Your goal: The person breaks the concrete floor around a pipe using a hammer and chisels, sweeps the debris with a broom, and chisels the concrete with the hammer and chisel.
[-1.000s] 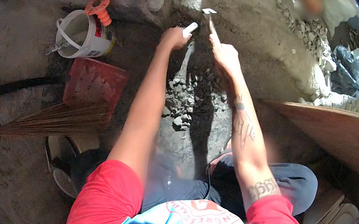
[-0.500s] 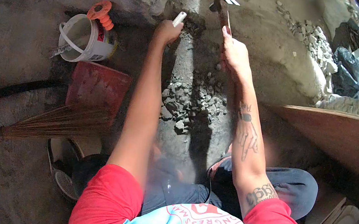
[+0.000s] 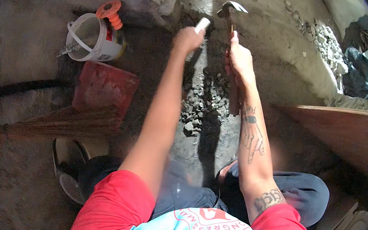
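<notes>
My left hand is closed around a chisel-like rod; only its pale, sunlit top end shows above the fist. The rod's lower end is hidden by the hand. To the right, my right hand grips the wooden handle of a claw hammer, with the metal head raised beyond the fingers. The hammer and the rod are apart. Broken rubble lies on the ground between my forearms, nearer to me than both hands.
At left stand a white bucket with an orange flanged plastic piece on its rim, a red dustpan and a stick broom. A wooden board, black plastic bag and more rubble are at right.
My left hand has moved right with the rod, closer to my right hand. The hammer has shifted only slightly and is still raised.
</notes>
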Tool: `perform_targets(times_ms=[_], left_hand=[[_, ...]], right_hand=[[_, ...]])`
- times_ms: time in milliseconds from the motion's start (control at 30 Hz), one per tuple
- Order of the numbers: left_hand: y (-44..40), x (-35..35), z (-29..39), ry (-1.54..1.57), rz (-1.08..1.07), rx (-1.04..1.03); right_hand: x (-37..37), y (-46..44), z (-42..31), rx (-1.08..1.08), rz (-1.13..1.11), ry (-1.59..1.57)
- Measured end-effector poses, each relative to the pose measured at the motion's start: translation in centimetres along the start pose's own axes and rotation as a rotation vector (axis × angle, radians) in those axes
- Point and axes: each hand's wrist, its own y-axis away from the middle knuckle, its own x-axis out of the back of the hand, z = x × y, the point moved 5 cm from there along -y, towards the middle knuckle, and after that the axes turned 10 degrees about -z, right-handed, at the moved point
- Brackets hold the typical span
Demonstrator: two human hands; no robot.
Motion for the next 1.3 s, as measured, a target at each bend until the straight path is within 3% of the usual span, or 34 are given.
perform_targets(times_ms=[67, 167, 300, 400, 533, 600, 667, 800, 867, 933, 1000, 1033, 1133, 1300], left_hand=[[1.2, -4.1, 0.5, -0.153, -0.054, 0.12], [3.4, -6.0, 2.6, -0.161, 0.08, 0.19], [3.2, -5.1, 1.3, -0.252, 0.126, 0.138], [1.2, -2.9, -5.6, -0.191, 0.06, 0.144], [2.6, -0.6, -4.9, -0.107, 0.07, 0.12], [3.1, -2.5, -2.8, -0.212, 0.004, -0.081], [3.1, -1.6, -2.5, -0.316, -0.055, -0.002], [1.8, 0.0, -2.3, -0.437, -0.021, 0.028], [-0.1, 0.9, -4.4, -0.232, 0.123, 0.104], [-1.3, 0.8, -6.0, -0.202, 0.087, 0.045], [-1.9, -0.4, -6.0, -0.149, -0.053, -0.214], [-1.2, -0.6, -5.5, -0.378, -0.192, -0.102], [-0.4, 1.9, -2.2, -0.553, -0.195, 0.066], [-0.4, -0.3, -0.6, -0.507, -0.276, -0.056]], right_hand=[[-0.9, 2.1, 0.1, -0.022, 0.003, -0.112], [-2.7, 3.1, 2.1, -0.098, 0.054, -0.294], [-3.5, 4.3, 4.9, -0.069, 0.078, -0.44], [-3.4, 4.6, 5.6, -0.055, 0.087, -0.509], [-4.3, 4.2, 5.1, -0.046, 0.062, -0.666], [-4.8, 5.5, 4.4, -0.037, 0.098, -0.731], [-5.5, 5.8, 3.8, -0.067, 0.063, -0.782], [-5.4, 5.3, 3.9, -0.043, 0.033, -0.721], [-4.9, 5.1, 3.9, -0.052, 0.009, -0.739], [-4.5, 5.1, 4.0, -0.059, 0.02, -0.74], [-4.2, 4.9, 4.0, -0.06, 0.008, -0.71], [-4.0, 4.9, 4.1, -0.061, 0.008, -0.712], [-3.2, 4.6, 4.4, -0.093, 0.022, -0.608], [-3.4, 5.4, 4.1, -0.092, -0.011, -0.509]])
